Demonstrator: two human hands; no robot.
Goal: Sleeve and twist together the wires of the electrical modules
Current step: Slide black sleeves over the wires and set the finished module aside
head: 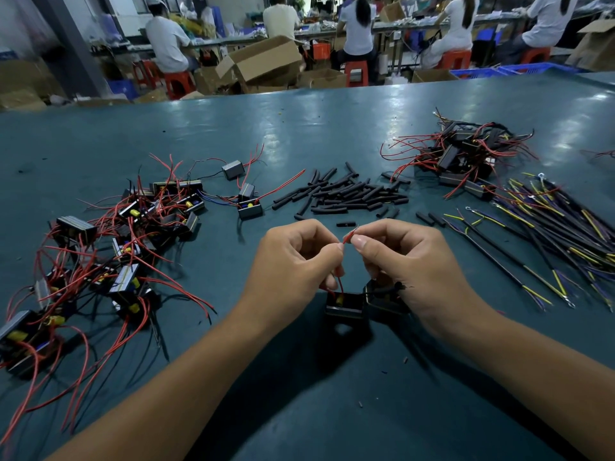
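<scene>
Item, nearest: two black modules [346, 306] side by side on the tabletop [299, 410], directly below the hands, touching or nearly so.

Item: left hand [293, 261], fingers curled, thumb and forefinger pinching the red wire [347, 239] that rises from the left-hand module.

Item: right hand [404, 257], fingers curled, pinching the same wire end from the 3 o'clock side; a dark lead is tucked under its palm. The two pinches meet fingertip to fingertip.

Key relation: the wire's long axis runs up and slightly toward 1 o'clock, its free tip standing just clear of both pinches. Whether one strand or two is held there cannot be told.

Item: black sleeves [346, 193], a loose heap at 12 o'clock beyond the hands; one stray sleeve [346, 224] lies just past the fingertips, a little nearer the right hand. Judgement: that sleeve would go over the upturned tip.

Item: module piles [126, 234] at 9 to 10 o'clock and [466, 154] at 1 o'clock.

Item: cable bundle [549, 227] at 2 o'clock.
</scene>
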